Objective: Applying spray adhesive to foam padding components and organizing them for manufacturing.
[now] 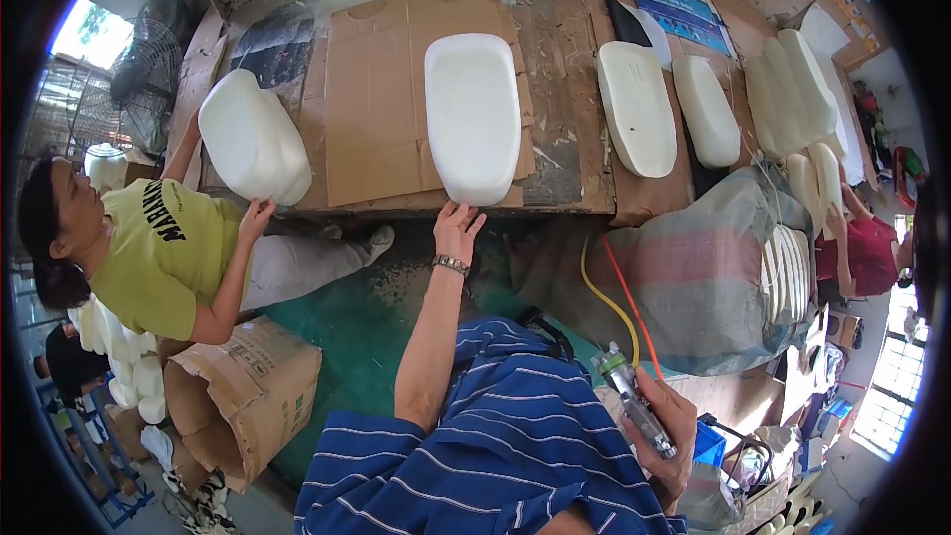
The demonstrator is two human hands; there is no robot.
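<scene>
My left hand (458, 234), a banded watch on its wrist, is at the near end of a long, white, tray-shaped foam piece (474, 119). Its fingers are spread, and the fingertips touch the piece's near rim. The piece lies hollow side up on a brown cardboard sheet (381, 99) on the table. Low on the right, my right hand (666, 428) is closed around a silver and black hand tool (634, 401). A yellow hose (606, 299) runs up from the tool's green-fitted end. A red hose (632, 307) passes beside it; where it joins is hidden.
At left, a co-worker in a yellow-green shirt (178, 238) holds stacked white pieces (253, 134). More pieces (637, 109) lie to the right on the table. A large grey sack (684, 258) bulges below them. An open cardboard box (248, 396) stands at lower left; another person (857, 248) is far right.
</scene>
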